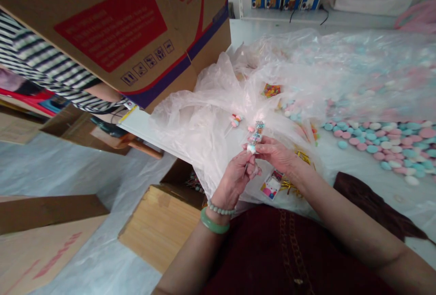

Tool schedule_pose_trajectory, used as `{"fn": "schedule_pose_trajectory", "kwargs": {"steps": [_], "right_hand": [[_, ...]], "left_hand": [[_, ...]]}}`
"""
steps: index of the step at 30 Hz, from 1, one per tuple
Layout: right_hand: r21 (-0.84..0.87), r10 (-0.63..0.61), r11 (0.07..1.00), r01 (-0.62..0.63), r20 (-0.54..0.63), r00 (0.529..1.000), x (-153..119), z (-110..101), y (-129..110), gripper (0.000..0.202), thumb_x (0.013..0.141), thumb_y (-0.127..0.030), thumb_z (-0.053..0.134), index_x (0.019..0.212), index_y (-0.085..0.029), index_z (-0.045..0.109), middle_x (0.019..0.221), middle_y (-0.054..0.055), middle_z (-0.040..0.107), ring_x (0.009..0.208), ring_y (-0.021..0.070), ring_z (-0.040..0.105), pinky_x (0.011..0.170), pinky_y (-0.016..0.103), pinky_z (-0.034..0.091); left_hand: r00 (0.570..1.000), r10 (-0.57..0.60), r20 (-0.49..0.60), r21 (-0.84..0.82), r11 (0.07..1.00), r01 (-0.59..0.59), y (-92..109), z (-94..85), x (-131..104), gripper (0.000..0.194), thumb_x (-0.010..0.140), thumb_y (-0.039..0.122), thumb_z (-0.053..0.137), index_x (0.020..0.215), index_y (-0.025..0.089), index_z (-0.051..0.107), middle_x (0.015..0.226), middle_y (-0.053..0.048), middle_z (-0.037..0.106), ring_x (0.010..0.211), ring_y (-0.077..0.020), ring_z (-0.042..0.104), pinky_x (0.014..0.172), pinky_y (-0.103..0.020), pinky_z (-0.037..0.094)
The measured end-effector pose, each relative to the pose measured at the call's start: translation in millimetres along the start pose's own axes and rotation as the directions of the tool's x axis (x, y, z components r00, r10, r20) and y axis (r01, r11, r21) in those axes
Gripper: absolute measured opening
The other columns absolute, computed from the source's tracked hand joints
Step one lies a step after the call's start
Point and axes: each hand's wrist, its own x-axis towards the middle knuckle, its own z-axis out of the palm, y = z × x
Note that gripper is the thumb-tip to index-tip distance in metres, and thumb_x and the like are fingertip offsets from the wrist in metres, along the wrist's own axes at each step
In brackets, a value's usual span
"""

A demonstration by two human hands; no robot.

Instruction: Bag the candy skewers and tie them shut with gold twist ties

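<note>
Between my two hands is a candy stick (255,137) in a clear, patterned wrapper, its top tilted up and away from me. My left hand (238,174) is closed round its lower end, with a bead bracelet and a green bangle on that wrist. The thumb and fingers of my right hand (274,153) pinch the wrapper near its middle. Just beyond lies another candy on a stick (235,120), on the crumpled clear plastic sheet (204,117). Gold twist ties (290,187) and a small colourful card (271,186) lie below my right hand.
A large cardboard box (136,27) stands at the left, with a person in a striped sleeve (51,58) behind it. Pink, blue and white candies (391,142) spread over the right side. A wooden box (160,227) sits below the table edge.
</note>
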Motion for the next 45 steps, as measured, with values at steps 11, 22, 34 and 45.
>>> {"fn": "schedule_pose_trajectory", "kwargs": {"steps": [11, 22, 34, 45], "right_hand": [[-0.067, -0.162, 0.987, 0.147, -0.376, 0.913, 13, 25, 5, 0.023, 0.057, -0.025, 0.073, 0.077, -0.018, 0.064, 0.067, -0.005, 0.062, 0.064, 0.011, 0.052, 0.067, 0.026, 0.042], [-0.945, -0.345, 0.323, -0.04, -0.157, 0.925, -85, -39, 11, 0.011, 0.082, -0.023, 0.056, 0.079, -0.02, 0.066, 0.08, 0.002, 0.066, 0.079, 0.0172, 0.057, 0.076, 0.031, 0.042], [-0.941, -0.304, -0.336, 0.033, 0.142, 0.942, -117, -60, 55, 0.018, 0.087, -0.009, 0.049, 0.077, -0.016, 0.063, 0.081, 0.008, 0.06, 0.081, 0.0208, 0.051, 0.077, 0.032, 0.04], [-0.956, -0.344, -0.242, 0.163, 0.242, 0.907, -117, -63, 56, 0.022, 0.089, -0.011, 0.046, 0.078, -0.017, 0.064, 0.084, 0.009, 0.065, 0.079, 0.0214, 0.055, 0.073, 0.034, 0.046]], "left_hand": [[0.774, 0.631, 0.054, 0.967, 0.16, -0.198, -10, -6.1, 7, 0.022, 0.091, 0.029, 0.042, 0.077, 0.018, 0.054, 0.069, -0.005, 0.056, 0.065, -0.0167, 0.051, 0.065, -0.029, 0.039], [0.879, 0.283, -0.384, 0.443, 0.891, -0.094, -13, -16.5, 7, 0.018, 0.077, 0.027, 0.05, 0.062, 0.018, 0.053, 0.043, 0.007, 0.036, 0.04, -0.0082, 0.033, 0.044, -0.023, 0.027], [0.968, 0.082, -0.239, 0.223, 0.975, -0.027, -22, 8.7, 7, 0.015, 0.074, 0.03, 0.054, 0.068, 0.016, 0.055, 0.049, 0.007, 0.043, 0.04, -0.0058, 0.037, 0.045, -0.021, 0.031], [0.966, 0.133, -0.222, 0.28, 0.958, -0.067, -22, 18.3, 11, 0.02, 0.075, 0.036, 0.056, 0.067, 0.018, 0.053, 0.046, 0.008, 0.036, 0.04, -0.0061, 0.03, 0.043, -0.021, 0.028]]}}
